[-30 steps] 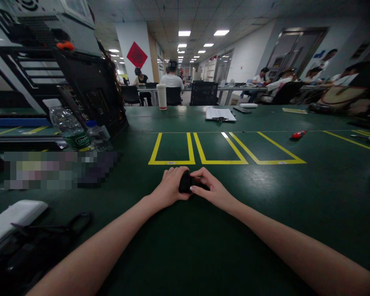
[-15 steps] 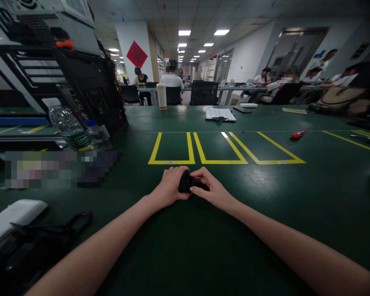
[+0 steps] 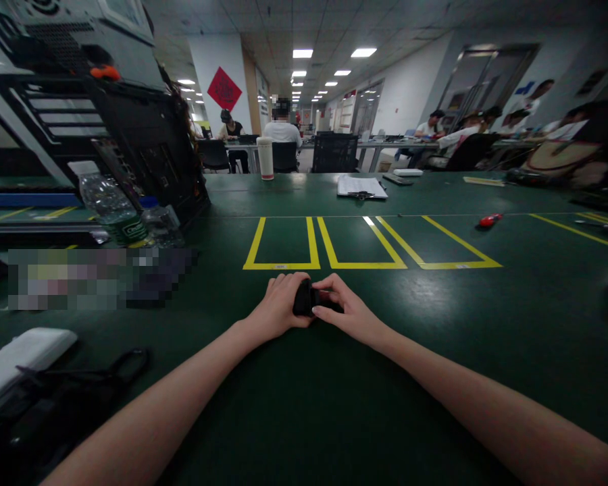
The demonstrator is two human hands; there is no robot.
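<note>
A small black box-like object [image 3: 302, 300] is between my two hands, close above the green table or resting on it; I cannot tell which. My left hand [image 3: 278, 305] wraps round its left side, fingers over the far side and thumb along the near side. From the right, my right hand [image 3: 350, 313] grips its other end, thumb and fingertips bent against it. A dark part with a reddish tint shows inside the curl of the right fingers. The fingers hide much of the object, so its kind is unclear.
Yellow tape outlines [image 3: 362, 266] lie just beyond my hands. Leftward stand a plastic bottle [image 3: 106, 202], a computer case [image 3: 146, 152] and a white power strip [image 3: 25, 361]. Farther off are a clipboard [image 3: 361, 187], a cup [image 3: 266, 159] and a red tool [image 3: 489, 221]. People sit at distant tables.
</note>
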